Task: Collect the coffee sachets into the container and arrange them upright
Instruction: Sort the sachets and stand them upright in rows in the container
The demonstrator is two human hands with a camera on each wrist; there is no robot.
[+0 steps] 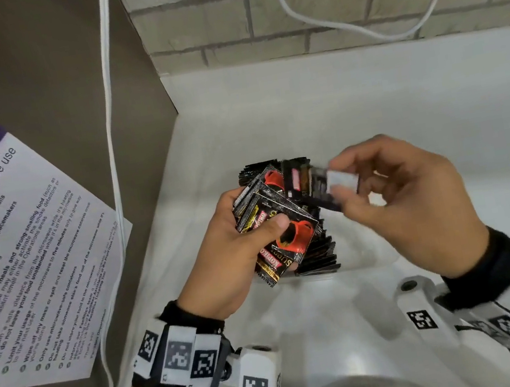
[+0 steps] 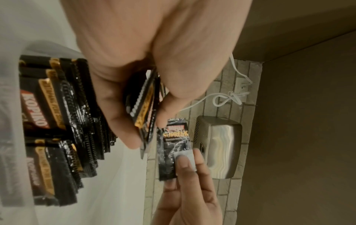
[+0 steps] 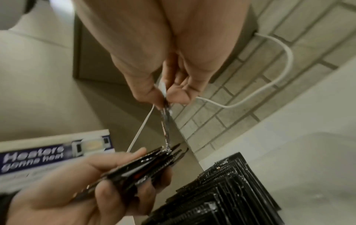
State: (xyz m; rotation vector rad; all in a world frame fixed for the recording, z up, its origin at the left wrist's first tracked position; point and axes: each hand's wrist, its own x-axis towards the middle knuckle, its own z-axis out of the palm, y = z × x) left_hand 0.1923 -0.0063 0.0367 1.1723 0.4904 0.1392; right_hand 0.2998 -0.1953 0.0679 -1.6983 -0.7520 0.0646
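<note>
In the head view, the left hand [image 1: 239, 250] grips a fanned bundle of coffee sachets [image 1: 282, 232], its thumb pressed across the top packet and its fingers curled beneath. The right hand [image 1: 406, 198] pinches a single sachet [image 1: 319, 182] by one end between thumb and fingers; the packet is blurred and overlaps the upper edge of the bundle. Both hands are above a clear container [image 1: 360, 268] that stands on the white table [image 1: 366, 100], with a row of black sachets [image 1: 319, 255] standing on edge inside it. A printed microwave notice [image 1: 32, 264] is fixed to the brown panel on the left, and a white cable [image 1: 112, 115] runs down beside it.

In the left wrist view, the left hand [image 2: 138, 64] has thumb and fingers closed round the bundle of coffee sachets [image 2: 143, 109], seen edge-on. Just beside it, the right hand [image 2: 190, 193] holds the single sachet [image 2: 173, 146] by its lower end, thumb on its face. The row of black sachets [image 2: 63, 118] stands packed together at the left. A metal wall unit [image 2: 219, 146] hangs on the brick wall behind.

In the right wrist view, the right hand [image 3: 159, 64] pinches the single sachet [image 3: 166, 121] edge-on, its far tip touching the bundle of coffee sachets [image 3: 142, 167] in the left hand [image 3: 77, 188]. The row of black sachets [image 3: 221, 194] fills the lower right.
</note>
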